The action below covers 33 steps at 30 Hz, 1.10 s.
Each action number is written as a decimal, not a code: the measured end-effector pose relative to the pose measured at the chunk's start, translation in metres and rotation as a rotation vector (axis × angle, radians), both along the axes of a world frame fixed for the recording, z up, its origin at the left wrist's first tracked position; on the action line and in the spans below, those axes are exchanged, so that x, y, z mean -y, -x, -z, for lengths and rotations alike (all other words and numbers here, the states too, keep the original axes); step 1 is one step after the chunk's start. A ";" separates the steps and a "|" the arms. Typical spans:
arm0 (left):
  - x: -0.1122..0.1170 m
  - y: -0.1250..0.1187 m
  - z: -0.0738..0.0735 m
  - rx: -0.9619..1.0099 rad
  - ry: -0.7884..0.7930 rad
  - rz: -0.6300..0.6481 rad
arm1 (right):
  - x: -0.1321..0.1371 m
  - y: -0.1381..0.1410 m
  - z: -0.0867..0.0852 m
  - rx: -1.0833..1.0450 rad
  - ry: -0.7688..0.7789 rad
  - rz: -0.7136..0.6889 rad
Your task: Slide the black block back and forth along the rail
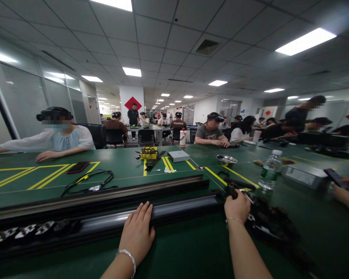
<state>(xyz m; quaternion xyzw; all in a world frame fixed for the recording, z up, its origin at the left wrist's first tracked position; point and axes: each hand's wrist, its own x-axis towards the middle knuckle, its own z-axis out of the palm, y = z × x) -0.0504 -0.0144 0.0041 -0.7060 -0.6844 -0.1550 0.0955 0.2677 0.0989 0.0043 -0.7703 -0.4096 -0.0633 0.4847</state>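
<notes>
A long black metal rail lies across the green table in front of me. My left hand rests flat on the rail's near side, fingers stretched out. At the rail's right end my right hand is closed around a small dark part that I cannot make out. A second, flatter rail lies just behind the first. Small black and white pieces sit in the rail's left end.
A heap of dark parts lies right of my right hand. A water bottle, a metal dish, a grey box, a yellow item, a black cable and a red phone stand farther back. Other people sit around; another person's hand holds a phone at right.
</notes>
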 end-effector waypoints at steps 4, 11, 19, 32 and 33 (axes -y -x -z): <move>0.000 0.000 0.000 -0.007 -0.001 0.002 | -0.005 -0.002 0.003 0.013 -0.041 -0.006; 0.000 0.000 0.001 -0.001 -0.009 0.006 | -0.004 0.005 -0.004 0.202 0.061 0.047; 0.001 0.000 0.000 0.038 0.003 0.012 | 0.006 0.041 -0.016 0.341 -0.033 -0.061; 0.026 0.075 -0.019 0.027 -0.323 -0.225 | 0.049 0.153 -0.016 0.733 0.228 -0.942; 0.033 0.093 -0.019 0.017 -0.352 -0.314 | 0.050 0.155 -0.016 0.734 0.275 -0.966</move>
